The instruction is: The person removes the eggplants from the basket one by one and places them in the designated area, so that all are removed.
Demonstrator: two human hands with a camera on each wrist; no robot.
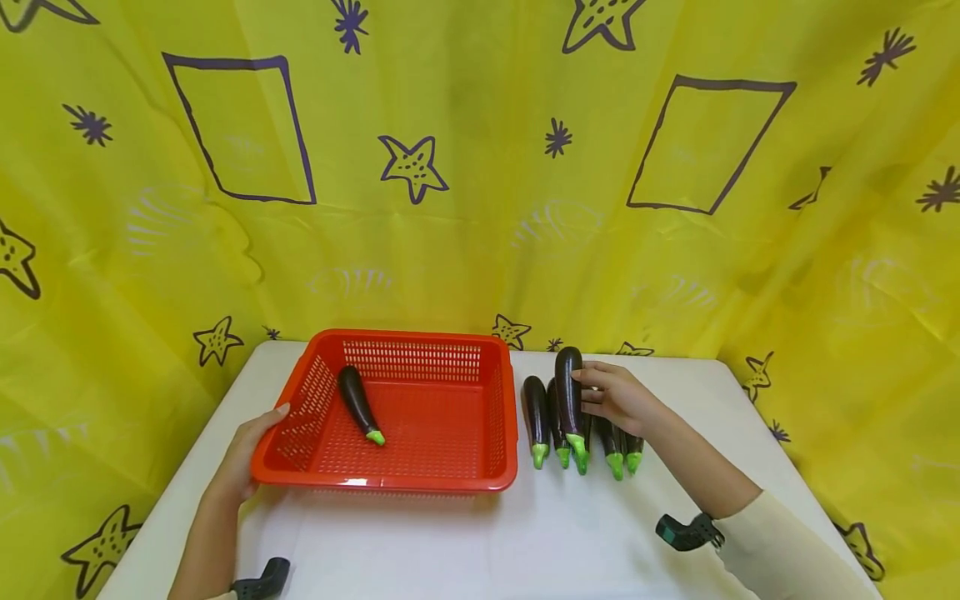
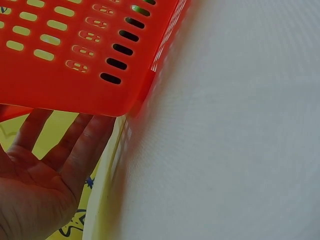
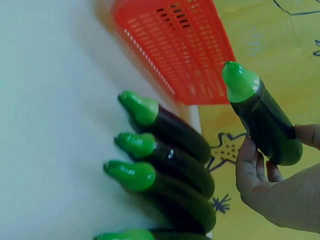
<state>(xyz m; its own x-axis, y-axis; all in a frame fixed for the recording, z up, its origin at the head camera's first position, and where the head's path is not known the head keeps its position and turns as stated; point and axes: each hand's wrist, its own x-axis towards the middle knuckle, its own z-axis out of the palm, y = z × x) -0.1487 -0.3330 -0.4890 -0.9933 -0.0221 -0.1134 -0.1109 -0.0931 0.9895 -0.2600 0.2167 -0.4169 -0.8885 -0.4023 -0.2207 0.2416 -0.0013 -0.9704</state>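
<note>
My right hand (image 1: pixel 617 397) pinches a dark purple eggplant (image 1: pixel 567 396) with a green stem end, thumb on one side and fingers on the other. In the right wrist view the held eggplant (image 3: pixel 267 122) is raised above a row of several like eggplants (image 3: pixel 182 135), green ends toward the near side. My left hand (image 1: pixel 243 454) holds the left rim of a red plastic basket (image 1: pixel 420 482). Its thumb lies over the rim, and the fingers (image 2: pixel 85 145) reach beneath it in the left wrist view. One eggplant (image 1: pixel 358 402) lies inside the basket, toward its left side.
The white table (image 1: pixel 390 550) carries the basket and the eggplant row, which lies just right of the basket. A yellow curtain (image 1: pixel 480 267) with drawn stars and frames hangs behind and along both sides. Each wrist wears a black device (image 1: pixel 686 532).
</note>
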